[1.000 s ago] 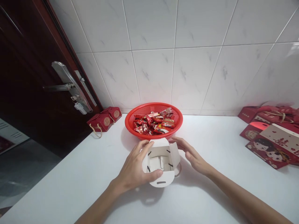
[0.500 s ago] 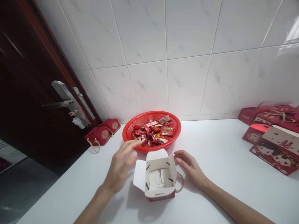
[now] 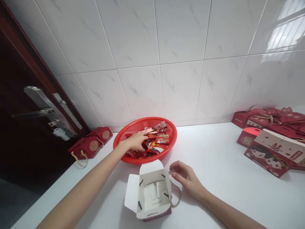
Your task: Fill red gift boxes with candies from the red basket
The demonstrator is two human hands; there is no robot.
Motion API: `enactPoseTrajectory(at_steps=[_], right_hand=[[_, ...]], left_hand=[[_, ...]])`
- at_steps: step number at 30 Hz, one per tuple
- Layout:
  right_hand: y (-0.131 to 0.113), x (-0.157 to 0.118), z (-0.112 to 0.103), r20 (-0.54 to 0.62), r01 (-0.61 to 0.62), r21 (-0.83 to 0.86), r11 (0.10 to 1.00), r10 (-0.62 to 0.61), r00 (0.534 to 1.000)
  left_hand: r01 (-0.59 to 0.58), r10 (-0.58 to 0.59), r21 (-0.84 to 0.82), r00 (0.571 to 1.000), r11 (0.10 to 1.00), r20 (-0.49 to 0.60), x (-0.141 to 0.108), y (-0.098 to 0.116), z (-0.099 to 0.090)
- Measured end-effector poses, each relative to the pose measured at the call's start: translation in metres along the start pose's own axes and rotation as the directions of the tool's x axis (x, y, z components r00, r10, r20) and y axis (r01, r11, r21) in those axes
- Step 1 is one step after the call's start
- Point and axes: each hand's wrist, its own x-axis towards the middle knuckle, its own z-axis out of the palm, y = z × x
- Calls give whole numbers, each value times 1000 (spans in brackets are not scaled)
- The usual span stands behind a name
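Note:
My left hand point(image 3: 137, 141) is down in a red plastic basket point(image 3: 174, 135), palm lowered over the wrapped sweets point(image 3: 162, 140). Its fingers are apart and touch the wrappers, with some fingertips hidden; I see nothing gripped. In front of the basket stands a small gift box point(image 3: 154, 189), white inside and dark red outside, its top flaps spread and nothing inside it. A rope handle point(image 3: 177, 197) loops out on its right side. My right hand point(image 3: 186, 178) rests on the table just right of the box, open, fingers loosely curved and holding nothing.
Two closed red boxes point(image 3: 89, 144) with rope handles stand at the left, by the dark door point(image 3: 14, 79). Several red boxes point(image 3: 269, 122) and a flattened printed one point(image 3: 271, 154) lie at the right. A tiled wall point(image 3: 181, 86) backs the white table point(image 3: 207, 146).
My left hand has moved from beside the open box forward into the basket, onto the sweets. My right hand stays next to the box. The whole view has shifted a little to the right.

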Motion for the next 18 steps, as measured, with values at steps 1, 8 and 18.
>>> enactPoseTrajectory(at_steps=[1,8,18], right_hand=[[0,0,0,5,1,-5,1000,-1,1000],[1,-1,1,35,-17,-14,1000,18,999],[4,-1,0,37,-39,4,999,39,999]], left_hand=[[14,-15,28,1000,999,22,5,1,1],[89,-91,63,996,994,26,30,3,-1],[91,-150,-314,974,945,-169,31,-16,-3]])
